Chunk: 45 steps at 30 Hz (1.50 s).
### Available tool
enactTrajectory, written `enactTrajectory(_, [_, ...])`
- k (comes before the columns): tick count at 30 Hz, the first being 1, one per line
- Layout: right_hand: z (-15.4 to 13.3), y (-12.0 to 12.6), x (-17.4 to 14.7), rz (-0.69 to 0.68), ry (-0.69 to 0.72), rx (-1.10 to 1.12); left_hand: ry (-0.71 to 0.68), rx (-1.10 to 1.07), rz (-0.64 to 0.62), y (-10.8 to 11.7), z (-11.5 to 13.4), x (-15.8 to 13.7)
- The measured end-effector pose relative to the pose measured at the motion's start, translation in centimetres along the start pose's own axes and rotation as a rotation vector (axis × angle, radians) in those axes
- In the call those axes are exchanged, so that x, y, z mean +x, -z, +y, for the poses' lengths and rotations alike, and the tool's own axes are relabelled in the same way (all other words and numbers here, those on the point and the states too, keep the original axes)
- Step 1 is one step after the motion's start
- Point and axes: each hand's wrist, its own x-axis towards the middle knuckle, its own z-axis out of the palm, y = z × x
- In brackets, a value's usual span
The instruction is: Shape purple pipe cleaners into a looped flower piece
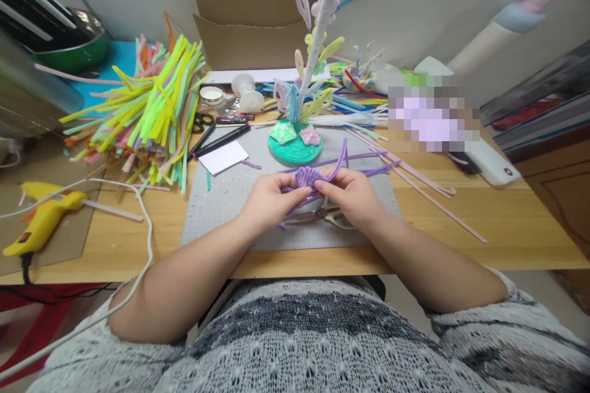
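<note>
Between my two hands is a purple pipe cleaner piece (308, 177), bent into tight side-by-side folds like a small fan or shell. My left hand (276, 198) pinches its left side between thumb and fingers. On the other side, my right hand (346, 193) grips the right edge, where a loose purple end sticks up. Under my hands lie scissors (338, 217), partly hidden, on a grey cutting mat (221, 221). More purple pipe cleaners (369, 167) lie behind and beside my right hand.
A green round base (295, 150) with a white stem and pastel pipe cleaner flowers stands behind my hands. A pipe cleaner bundle (157, 104) and yellow glue gun (43, 215) are left. White card (224, 158) and pens (224, 140) lie nearby; pink pipe cleaners (437, 202) lie right.
</note>
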Motion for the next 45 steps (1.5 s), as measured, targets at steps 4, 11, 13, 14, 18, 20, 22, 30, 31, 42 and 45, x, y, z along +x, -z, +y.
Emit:
enactTrajectory(4, [0.1,-0.1,-0.2,0.049,-0.017,0.055,-0.022,0.044,-0.040,0.1,-0.1,0.0])
enactTrajectory(11, [0.6,-0.6,-0.3,0.062,-0.118,0.222,-0.032,0.034,-0.081,0.1,-0.3,0.1])
enactTrajectory(13, [0.6,-0.5,-0.2,0.054,-0.112,0.197,-0.014,0.012,-0.075,0.1,-0.2,0.1])
enactTrajectory(14, [0.6,-0.4,-0.2,0.047,-0.107,0.182,-0.002,-0.002,-0.075,0.1,-0.2,0.1])
enactTrajectory(18, [0.6,0.1,0.0,0.049,-0.042,0.169,0.039,-0.072,-0.065,0.1,-0.1,0.2])
enactTrajectory(20, [0.6,0.3,0.0,0.076,0.013,0.161,0.056,-0.119,-0.069,0.1,-0.2,0.3])
enactTrajectory(22, [0.6,0.4,0.1,0.101,0.057,0.149,0.071,-0.191,-0.092,0.1,-0.3,0.3])
enactTrajectory(30, [0.2,0.1,-0.2,0.184,0.248,0.045,0.112,-0.347,-0.143,0.3,-0.6,0.7])
enactTrajectory(31, [0.0,0.0,-0.3,0.200,0.274,0.016,0.113,-0.349,-0.151,0.4,-0.7,0.7])
enactTrajectory(42, [0.5,0.3,-0.2,0.224,0.216,0.017,0.033,-0.208,-0.158,0.3,-0.4,0.3])
enactTrajectory(45, [0.5,0.3,-0.2,0.224,0.198,0.043,0.003,-0.161,-0.144,0.3,-0.1,0.1])
